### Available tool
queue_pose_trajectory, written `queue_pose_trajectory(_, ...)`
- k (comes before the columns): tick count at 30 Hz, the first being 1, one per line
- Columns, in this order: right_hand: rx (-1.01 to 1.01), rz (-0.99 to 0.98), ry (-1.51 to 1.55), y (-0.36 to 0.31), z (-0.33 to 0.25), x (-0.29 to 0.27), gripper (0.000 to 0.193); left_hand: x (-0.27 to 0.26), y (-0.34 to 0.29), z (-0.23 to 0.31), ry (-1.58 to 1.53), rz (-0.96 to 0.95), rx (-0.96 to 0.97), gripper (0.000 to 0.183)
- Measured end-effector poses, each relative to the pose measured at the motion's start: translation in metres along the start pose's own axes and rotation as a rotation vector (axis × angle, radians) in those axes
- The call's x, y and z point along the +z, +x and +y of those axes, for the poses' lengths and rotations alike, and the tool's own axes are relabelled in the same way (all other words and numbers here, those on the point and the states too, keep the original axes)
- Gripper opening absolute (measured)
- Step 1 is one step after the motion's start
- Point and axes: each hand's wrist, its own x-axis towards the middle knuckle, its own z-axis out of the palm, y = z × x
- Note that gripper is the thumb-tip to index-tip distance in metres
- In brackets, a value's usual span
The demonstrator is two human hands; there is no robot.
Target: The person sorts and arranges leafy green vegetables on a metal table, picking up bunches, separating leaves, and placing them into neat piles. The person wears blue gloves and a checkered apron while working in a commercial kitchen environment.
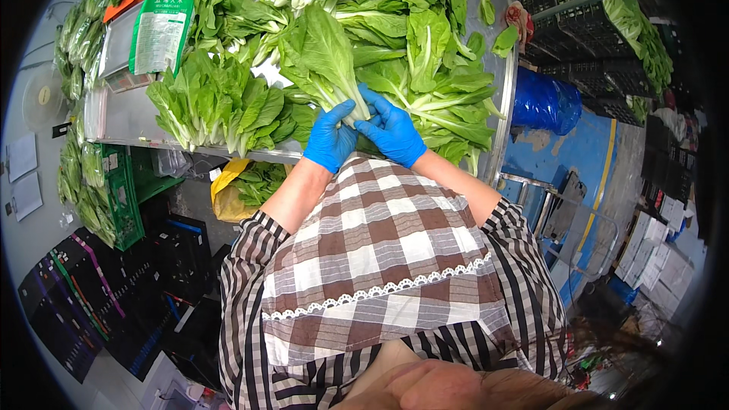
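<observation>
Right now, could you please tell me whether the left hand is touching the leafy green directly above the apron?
Touching: the head view shows the blue-gloved left hand against the leafy green, its thumb on the pale stem end.

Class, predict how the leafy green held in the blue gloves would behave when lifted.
The leafy green may flop at its broad, thin-looking leaves. Its thicker pale stalks should be stiffer, and probably snap if bent hard.
</observation>
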Motion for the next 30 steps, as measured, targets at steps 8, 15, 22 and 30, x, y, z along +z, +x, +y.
queue_pose_trajectory(8, -0.226, 0.021, -0.311, 0.002, -0.015, -0.007, 0.055, 0.003, 0.004, 0.013, -0.21, 0.028, 0.014, 0.05)
queue_pose_trajectory(15, -0.131, 0.035, -0.416, 0.003, -0.01, -0.014, 0.047, -0.004, 0.003, 0.023, -0.289, 0.063, 0.067, 0.055)
queue_pose_trajectory(22, -0.036, -0.134, -0.37, 0.006, -0.002, -0.006, 0.041, 0.02, -0.017, 0.039, 0.328, 0.1, 0.339, 0.054)
queue_pose_trajectory(30, 0.002, -0.113, -0.382, 0.004, 0.011, -0.021, 0.035, -0.076, -0.057, 0.215, 1.0, 0.481, 0.631, 0.069)
